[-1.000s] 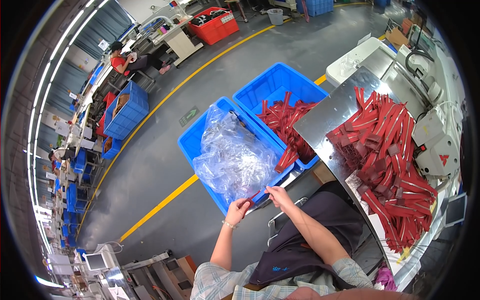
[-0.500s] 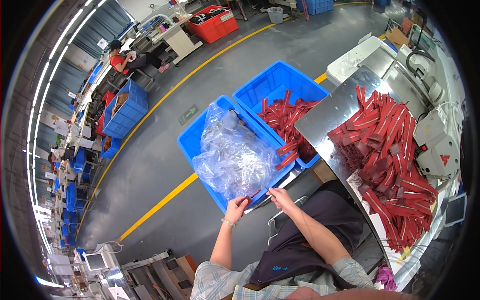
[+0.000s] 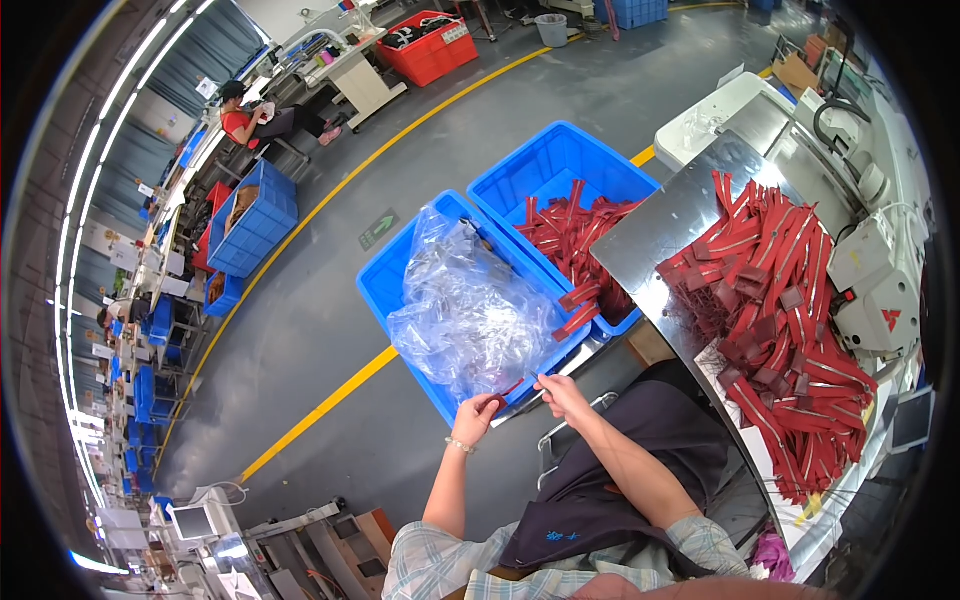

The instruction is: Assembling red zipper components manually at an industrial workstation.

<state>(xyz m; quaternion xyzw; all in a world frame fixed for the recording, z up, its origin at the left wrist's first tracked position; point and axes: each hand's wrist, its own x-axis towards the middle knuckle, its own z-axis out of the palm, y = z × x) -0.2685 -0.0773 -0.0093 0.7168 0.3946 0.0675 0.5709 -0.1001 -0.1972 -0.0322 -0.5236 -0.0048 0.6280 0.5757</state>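
Observation:
My left hand (image 3: 472, 420) is closed on the end of a red zipper (image 3: 498, 401), just over the near edge of a blue bin. A short red length of it shows beyond the fingertips. Slightly to the right, my right hand (image 3: 563, 397) is pinched, with something thin and small at its fingertips that I cannot make out. Clear plastic bags (image 3: 475, 310) fill the nearer blue bin (image 3: 378, 283) in front of my hands. Red zippers with pale teeth (image 3: 575, 240) lie in the second blue bin (image 3: 512, 172), a few hanging over toward the bags.
A metal-topped table (image 3: 650, 235) on my right bears a big heap of red zippers (image 3: 775, 340), beside a white machine (image 3: 875, 290). A dark apron (image 3: 630, 440) covers my lap. Across the yellow floor line (image 3: 330, 410), a seated person (image 3: 245, 122) works near blue crates (image 3: 253, 220).
Both hands stay almost in place, still close together over the bin's near edge. The zippers and bags look the same.

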